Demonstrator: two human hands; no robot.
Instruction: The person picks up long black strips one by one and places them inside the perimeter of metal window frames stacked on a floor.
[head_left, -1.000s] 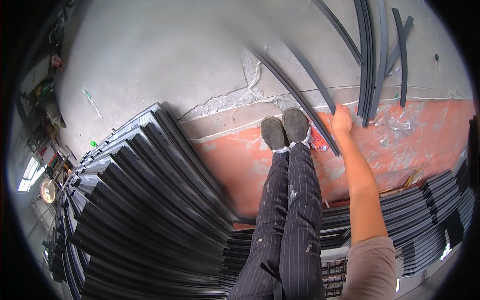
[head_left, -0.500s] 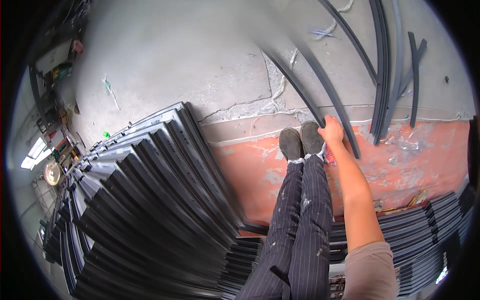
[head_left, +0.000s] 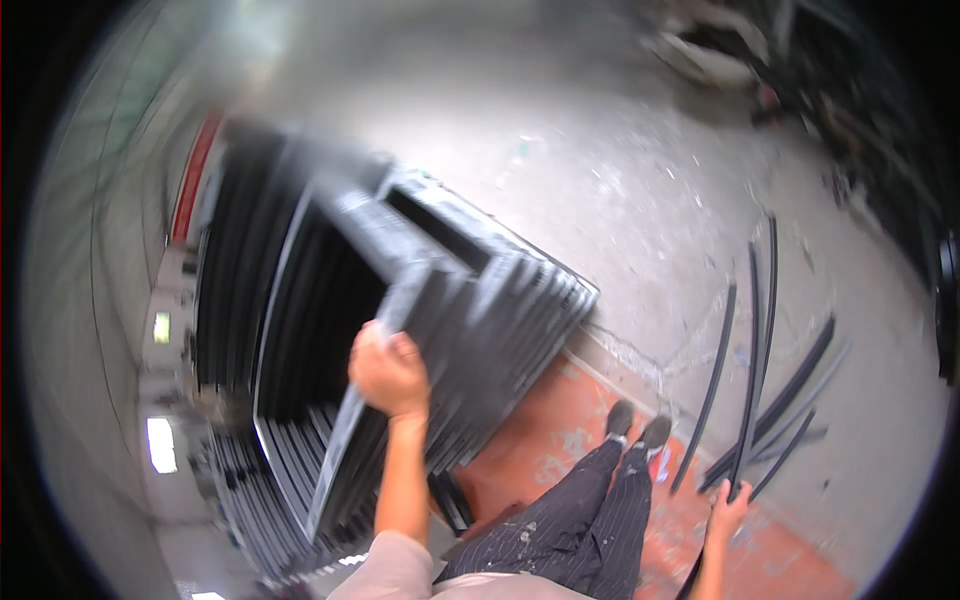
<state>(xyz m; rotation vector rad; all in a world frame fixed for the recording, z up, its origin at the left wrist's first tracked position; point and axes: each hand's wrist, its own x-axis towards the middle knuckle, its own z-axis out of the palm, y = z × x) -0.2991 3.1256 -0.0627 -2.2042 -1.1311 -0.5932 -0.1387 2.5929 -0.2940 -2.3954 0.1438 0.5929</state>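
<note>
My left hand (head_left: 390, 372) is closed round the edge of a grey metal frame (head_left: 403, 295), one of several leaning together in a row on my left. Part of that frame is smeared by motion. Lower right, the fingers of my right hand (head_left: 728, 508) wrap round a long black strip (head_left: 754, 350). The strip reaches away over the floor from my hand, and its near end passes down beside my forearm.
Other dark frames (head_left: 535, 310) stand packed at the left. More black strips (head_left: 800, 375) lie on the grey floor (head_left: 620, 190) at the right. My shoes (head_left: 620, 418) are near the edge of the worn red floor (head_left: 530, 440). Dark clutter (head_left: 850, 130) sits at the far right.
The view has swung left toward the frames. My left hand, out of view before, now grips a frame. My right hand still holds a strip, now lower right in the picture.
</note>
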